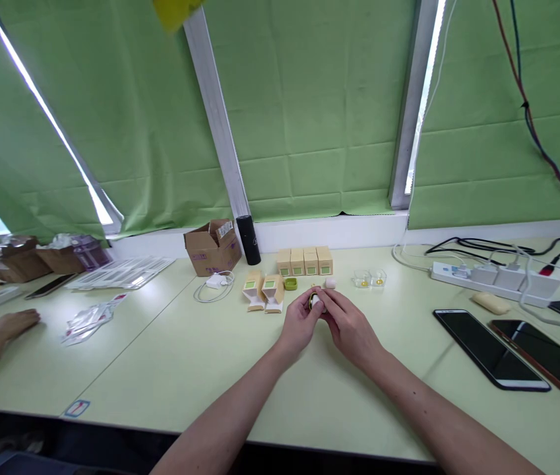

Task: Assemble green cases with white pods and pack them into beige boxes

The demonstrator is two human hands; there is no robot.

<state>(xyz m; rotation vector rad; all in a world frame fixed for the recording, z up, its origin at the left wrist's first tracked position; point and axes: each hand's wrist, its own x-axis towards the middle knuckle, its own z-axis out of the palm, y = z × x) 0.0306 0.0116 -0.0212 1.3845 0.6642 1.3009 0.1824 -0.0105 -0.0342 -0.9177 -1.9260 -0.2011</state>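
Note:
My left hand [300, 323] and my right hand [346, 324] meet over the middle of the pale green table [200, 356], fingers curled round one small round object [314, 301] with dark, yellow and white parts. Both hands pinch it between them; what it is I cannot make out. Just beyond the hands lie two opened tan boxes [264, 291] with green labels, a small green lid [290, 284] and a small white piece [330, 282]. A row of several closed tan boxes [304, 261] stands behind those.
A brown carton [213, 247] and a black cylinder [248, 240] stand at the back by a white charger with cable [216, 281]. Two clear cups [369, 278], a power strip [495, 276] and two phones [490, 348] lie right. Another person's hand [12, 323] rests far left, near plastic bags [89, 320].

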